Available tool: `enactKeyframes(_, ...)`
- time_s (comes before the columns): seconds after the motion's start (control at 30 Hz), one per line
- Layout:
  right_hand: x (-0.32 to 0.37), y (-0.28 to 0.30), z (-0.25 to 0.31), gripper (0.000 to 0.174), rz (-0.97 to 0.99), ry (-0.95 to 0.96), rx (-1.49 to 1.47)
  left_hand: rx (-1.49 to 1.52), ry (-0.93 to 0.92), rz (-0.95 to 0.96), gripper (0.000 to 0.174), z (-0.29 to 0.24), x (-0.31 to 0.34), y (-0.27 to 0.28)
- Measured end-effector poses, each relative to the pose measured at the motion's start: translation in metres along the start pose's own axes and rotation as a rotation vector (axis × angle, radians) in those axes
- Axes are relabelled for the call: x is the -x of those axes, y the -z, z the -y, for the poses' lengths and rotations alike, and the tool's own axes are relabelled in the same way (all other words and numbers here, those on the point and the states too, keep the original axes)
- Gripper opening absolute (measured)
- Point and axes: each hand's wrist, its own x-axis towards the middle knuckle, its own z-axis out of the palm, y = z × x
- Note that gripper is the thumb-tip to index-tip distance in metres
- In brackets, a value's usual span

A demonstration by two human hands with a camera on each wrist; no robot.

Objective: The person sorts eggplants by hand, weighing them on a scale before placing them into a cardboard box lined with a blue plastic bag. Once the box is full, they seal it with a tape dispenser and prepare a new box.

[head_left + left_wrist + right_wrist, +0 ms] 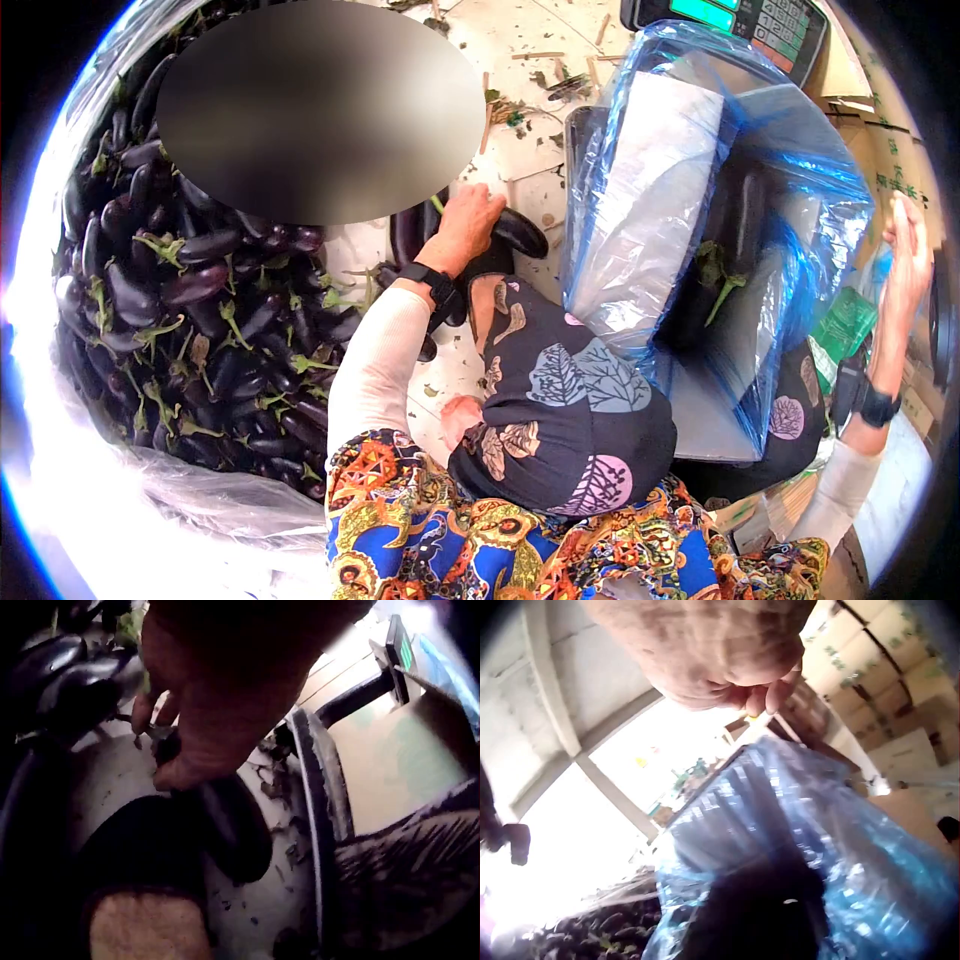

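Observation:
My left hand (468, 225) grips a dark purple eggplant (521, 234), whose rounded end sticks out to the right. In the left wrist view, this hand (214, 724) bends its fingers and thumb round the upper part of the eggplant (234, 829). Raised at the right, beyond the blue plastic bag (835, 190), is my right hand (908, 250). In the right wrist view, the right hand (720, 656) hangs above the bag (855, 862) with loosely bent fingers; whether the small yellow spot by its fingertips is held, I cannot tell. Eggplants (745, 225) lie inside the bag.
A large heap of eggplants (205, 290) fills the left side, edged by clear plastic (210, 490). A scale display (703, 12) stands at the top right. Cardboard boxes (900, 150) stand at the right. Leaf scraps (510, 112) litter the pale floor.

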Motion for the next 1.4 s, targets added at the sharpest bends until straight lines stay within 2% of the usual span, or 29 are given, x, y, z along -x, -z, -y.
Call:
enactKeyframes(0.07,0.037,-0.007,0.073,0.033,-0.056,0.066,0.186,0.020,0.023,0.001,0.049,-0.001,0.000,0.005)
enactKeyframes(0.1,0.053,-0.006,0.095,0.029,0.058,0.067,0.229,0.026,0.041,-0.030,0.051,0.003,0.000,0.005)
enactKeyframes(0.13,0.072,-0.013,0.121,0.023,0.221,0.092,0.109,0.088,0.103,-0.067,0.052,-0.001,0.005,0.023)
enactKeyframes(0.2,0.091,-0.032,0.166,0.018,0.480,0.155,0.016,0.209,0.121,-0.353,0.058,-0.003,0.011,0.057)
enactKeyframes(0.23,0.093,-0.037,0.176,0.019,0.610,0.084,-0.044,0.261,0.081,-0.564,0.060,-0.010,0.015,0.084)
enactKeyframes(0.3,0.091,-0.050,0.183,0.041,0.822,-0.072,-0.172,0.403,0.063,-0.670,0.064,-0.052,0.031,0.161)
enactKeyframes(0.37,0.088,-0.065,0.187,0.070,1.003,-0.046,-0.381,0.448,-0.154,-0.873,0.064,-0.092,0.038,0.215)
enactKeyframes(0.4,0.093,-0.068,0.194,0.075,1.053,-0.117,-0.497,0.389,-0.306,-0.926,0.065,-0.114,0.038,0.235)
enactKeyframes(0.43,0.097,-0.072,0.199,0.080,1.106,-0.187,-0.618,0.312,-0.432,-0.910,0.069,-0.136,0.037,0.253)
enactKeyframes(0.47,0.095,-0.075,0.208,0.087,1.247,-0.261,-0.676,0.318,-0.505,-0.757,0.065,-0.155,0.038,0.264)
enactKeyframes(0.5,0.094,-0.073,0.211,0.087,1.288,-0.203,-0.636,0.264,-0.633,-0.714,0.071,-0.170,0.029,0.268)
enactKeyframes(0.57,0.109,-0.060,0.187,0.087,1.136,-0.315,-0.728,0.257,-0.687,-0.697,0.073,-0.184,0.005,0.257)
enactKeyframes(0.6,0.113,-0.055,0.164,0.071,1.104,-0.383,-0.707,0.253,-0.714,-0.688,0.074,-0.191,-0.007,0.251)
enactKeyframes(0.63,0.117,-0.051,0.140,0.056,1.070,-0.452,-0.688,0.259,-0.659,-0.755,0.073,-0.186,-0.009,0.245)
enactKeyframes(0.7,0.136,-0.047,0.098,0.055,0.995,-0.602,-0.714,0.677,-0.379,-0.681,0.055,-0.145,0.002,0.229)
enactKeyframes(0.73,0.144,-0.053,0.093,0.054,0.956,-0.678,-0.719,0.978,-0.157,-0.650,0.043,-0.117,0.009,0.216)
enactKeyframes(0.8,0.160,-0.071,0.076,0.052,0.914,-0.784,-0.738,1.217,0.186,-0.757,0.028,-0.049,0.028,0.185)
enactKeyframes(0.83,0.160,-0.081,0.078,0.053,0.977,-0.882,-0.613,1.207,0.326,-0.826,0.026,-0.015,0.040,0.165)
enactKeyframes(0.9,0.161,-0.106,0.097,0.058,1.078,-0.785,-0.339,1.131,0.534,-0.839,0.024,0.034,0.068,0.122)
enactKeyframes(0.93,0.164,-0.113,0.105,0.063,1.063,-0.708,-0.330,1.114,0.612,-0.784,0.025,0.048,0.081,0.102)
enactKeyframes(0.97,0.162,-0.138,0.090,0.066,1.124,-0.574,-0.159,1.116,0.643,-0.718,0.026,0.073,0.093,0.071)
enactKeyframes(1.0,0.167,-0.155,0.078,0.066,1.117,-0.389,-0.007,1.005,0.771,-0.650,0.027,0.067,0.096,0.065)
enactKeyframes(1.03,0.171,-0.167,0.072,0.066,1.100,-0.208,0.147,0.982,0.790,-0.625,0.033,0.075,0.096,0.046)
enactKeyframes(1.07,0.173,-0.174,0.070,0.065,1.072,-0.135,0.193,0.842,0.813,-0.611,0.040,0.083,0.089,0.032)
enactKeyframes(1.2,0.175,-0.172,0.066,0.064,1.060,-0.090,0.162,0.540,0.929,-0.548,0.074,0.078,0.030,0.023)
enactKeyframes(1.23,0.176,-0.175,0.066,0.065,1.047,-0.063,0.199,0.486,0.928,-0.542,0.077,0.078,0.015,0.022)
enactKeyframes(1.3,0.170,-0.171,0.077,0.066,1.098,-0.103,0.240,0.445,1.071,-0.384,0.072,0.077,-0.006,0.030)
enactKeyframes(1.33,0.169,-0.169,0.078,0.068,1.116,-0.109,0.233,0.404,1.102,-0.433,0.053,0.085,-0.012,0.020)
enactKeyframes(1.4,0.164,-0.160,0.083,0.065,1.138,-0.059,0.272,1.028,0.998,-0.550,0.042,0.092,-0.007,0.019)
